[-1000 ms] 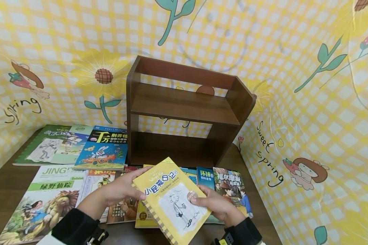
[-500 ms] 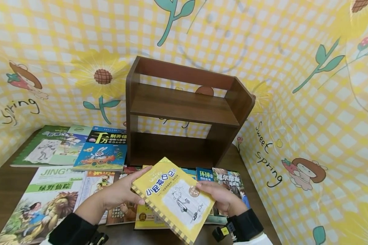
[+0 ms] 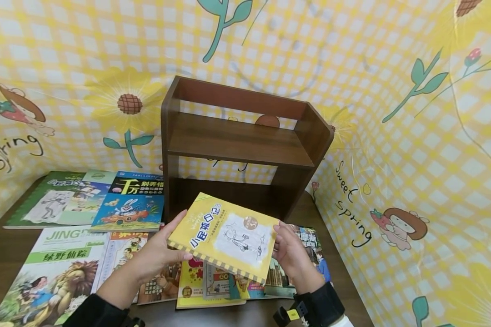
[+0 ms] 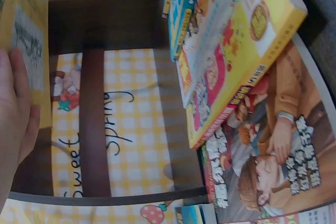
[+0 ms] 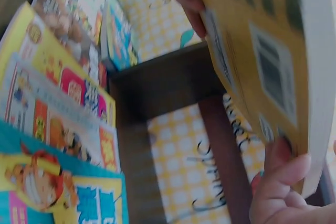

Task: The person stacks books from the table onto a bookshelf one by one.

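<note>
A yellow comic book (image 3: 245, 240) with a line-drawn figure on its cover is held above the table, tilted, with its striped spine toward the near side. My left hand (image 3: 157, 256) grips its left end, thumb on the spine side. The right hand (image 3: 294, 254) holds the opposite end. In the right wrist view the book (image 5: 247, 51) shows its back cover with a barcode, and the right hand's fingers (image 5: 283, 171) pinch a corner. The left wrist view has the book (image 4: 31, 35) at its left edge beside the left hand (image 4: 16, 103).
A brown two-tier bookshelf (image 3: 241, 141) stands behind the book. Several books lie in front of it, among them a lion-cover book (image 3: 57, 272). Further left are a rabbit-cover book (image 3: 128, 211) and a green one (image 3: 37, 204). Patterned yellow cloth (image 3: 372, 59) lines the walls.
The yellow book has risen toward the shelf and turned so that its spine lies more sideways, facing near. The right hand has moved from its front cover to its right end.
</note>
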Available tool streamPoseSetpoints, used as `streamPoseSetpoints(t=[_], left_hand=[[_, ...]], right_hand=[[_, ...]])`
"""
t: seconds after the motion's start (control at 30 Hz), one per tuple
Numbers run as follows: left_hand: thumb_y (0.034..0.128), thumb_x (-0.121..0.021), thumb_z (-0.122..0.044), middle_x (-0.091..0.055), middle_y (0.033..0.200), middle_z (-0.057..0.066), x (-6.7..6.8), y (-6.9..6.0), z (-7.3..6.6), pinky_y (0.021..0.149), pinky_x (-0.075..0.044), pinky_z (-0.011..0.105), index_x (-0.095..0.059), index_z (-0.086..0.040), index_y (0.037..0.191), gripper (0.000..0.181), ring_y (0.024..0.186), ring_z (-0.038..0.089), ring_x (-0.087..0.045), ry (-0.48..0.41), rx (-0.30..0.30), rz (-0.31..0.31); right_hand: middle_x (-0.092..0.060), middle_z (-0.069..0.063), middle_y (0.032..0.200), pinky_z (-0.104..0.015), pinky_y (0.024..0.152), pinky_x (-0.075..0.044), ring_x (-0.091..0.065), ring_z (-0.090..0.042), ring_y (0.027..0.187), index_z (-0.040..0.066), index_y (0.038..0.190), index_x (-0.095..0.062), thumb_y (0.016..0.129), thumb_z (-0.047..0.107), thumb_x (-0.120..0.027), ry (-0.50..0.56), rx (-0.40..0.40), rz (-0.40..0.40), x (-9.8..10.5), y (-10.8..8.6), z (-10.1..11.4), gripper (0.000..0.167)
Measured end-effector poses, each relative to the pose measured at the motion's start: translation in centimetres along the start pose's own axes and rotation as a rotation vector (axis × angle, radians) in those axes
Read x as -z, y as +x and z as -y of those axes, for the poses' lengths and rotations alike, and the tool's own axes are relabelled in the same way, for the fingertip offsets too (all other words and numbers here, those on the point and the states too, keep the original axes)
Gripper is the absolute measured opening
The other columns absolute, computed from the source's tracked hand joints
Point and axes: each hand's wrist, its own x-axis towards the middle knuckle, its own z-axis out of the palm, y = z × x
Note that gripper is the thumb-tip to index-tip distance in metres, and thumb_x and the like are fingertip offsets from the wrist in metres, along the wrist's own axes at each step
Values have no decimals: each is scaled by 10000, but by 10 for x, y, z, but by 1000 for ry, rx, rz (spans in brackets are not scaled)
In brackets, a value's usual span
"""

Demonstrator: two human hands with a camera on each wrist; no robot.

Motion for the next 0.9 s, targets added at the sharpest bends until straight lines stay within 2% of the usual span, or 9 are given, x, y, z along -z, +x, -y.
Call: streamPoseSetpoints(t=[0.07,0.13,0.2,0.27,0.37,0.53,0.7,0.8,0.9], left_hand=[[842,-697,32,-349,1466,290,-4,-1,-2,885,-532,346,83,-156,1554,1073,1107,224,-627,6,-14,-37],[826,-711,32,-341,1473,287,-8,-1,-4,877,-536,339,65,-177,1559,1087,1099,219,-631,9,-12,-81],[825,-714,27,-324,1481,291,-11,-2,-7,867,-541,329,53,-194,1561,1086,1090,218,-635,23,-11,-117],[833,-706,26,-300,1496,290,-14,-4,-9,865,-540,318,49,-205,1562,1075,1091,214,-633,30,-10,-142],[850,-689,25,-246,1521,289,-18,-7,-12,866,-539,304,48,-196,1562,1048,1094,201,-629,41,-18,-162],[852,-666,52,-196,1546,266,-21,-11,-14,877,-534,312,37,-186,1564,1029,1096,175,-625,23,-27,-174],[866,-652,52,-176,1550,269,-24,-12,-15,879,-530,286,46,-176,1562,1012,1098,128,-618,1,-51,-181],[874,-631,69,-157,1554,266,-26,-12,-17,897,-519,277,63,-169,1559,1004,1116,95,-603,-14,-82,-188],[878,-620,72,-162,1551,265,-28,-13,-21,911,-502,252,69,-164,1557,996,1118,60,-595,2,-118,-224]], right_hand=[[-624,3,1070,-243,748,-464,-582,-99,880,50,1515,-184,1004,212,-409,-7,46,7,-6,-5,1,582],[-527,-75,1312,-236,832,-458,-549,-135,1076,83,1551,-68,1007,232,-406,-21,85,46,-11,-10,4,658],[-313,-137,1511,-226,899,-435,-439,-203,1272,129,1554,54,1018,242,-388,-29,114,107,-15,-16,7,704],[-75,-146,1600,-223,947,-419,-309,-258,1382,158,1536,150,1025,232,-370,-39,128,163,-20,-20,10,734],[-7,-148,1609,-239,935,-449,-329,-300,1374,191,1525,191,1006,192,-413,-79,129,176,-27,-26,13,796],[40,-136,1613,-292,930,-475,-347,-355,1363,234,1529,176,949,88,-533,-170,138,142,-34,-35,18,927],[95,-110,1611,-328,1003,-428,-258,-371,1407,232,1526,185,937,60,-566,-237,144,135,-40,-39,24,970],[108,-108,1609,-371,1051,-372,-253,-353,1413,212,1528,179,935,75,-582,-284,119,132,-43,-43,27,974],[135,-104,1605,-397,1060,-352,-285,-350,1398,198,1532,167,916,83,-626,-318,100,143,-47,-46,29,1010]])
